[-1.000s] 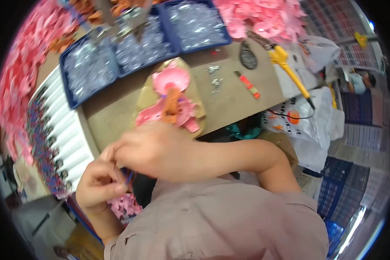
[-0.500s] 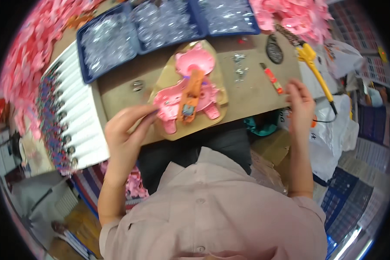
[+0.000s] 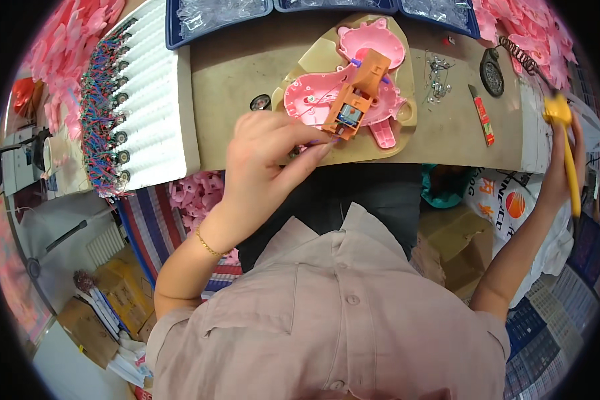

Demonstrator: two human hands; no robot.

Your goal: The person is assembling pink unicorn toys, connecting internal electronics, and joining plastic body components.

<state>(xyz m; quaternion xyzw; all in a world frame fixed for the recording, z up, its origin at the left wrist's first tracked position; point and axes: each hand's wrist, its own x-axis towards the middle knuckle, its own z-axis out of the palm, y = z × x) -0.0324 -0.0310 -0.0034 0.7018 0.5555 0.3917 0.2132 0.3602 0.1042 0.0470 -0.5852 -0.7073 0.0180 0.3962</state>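
Note:
My left hand [image 3: 263, 153] pinches at the lower end of an orange plastic housing [image 3: 359, 101]. A small purple bit shows at its fingertips, too small to name. The housing, with a motor-like part inside, lies across a pink animal-shaped toy shell [image 3: 313, 93]. That shell rests open side up in a tan holder [image 3: 405, 80]. At the far right my right hand [image 3: 559, 160] closes around the yellow handle of a soldering iron [image 3: 569, 157]. The iron's front end is at a coiled spring stand [image 3: 519, 55].
Blue trays [image 3: 173, 30] of clear plastic parts line the back. A white ribbed rack [image 3: 157, 100] with wired round parts stands left. A red-and-yellow cutter [image 3: 483, 120], small metal parts [image 3: 437, 80] and a black oval stand base [image 3: 492, 72] lie right. Pink parts [image 3: 70, 47] are heaped behind.
My right hand has moved right from beside the cutter to the soldering iron and gripped it. My left hand has come to the orange housing's lower end. The view has shifted.

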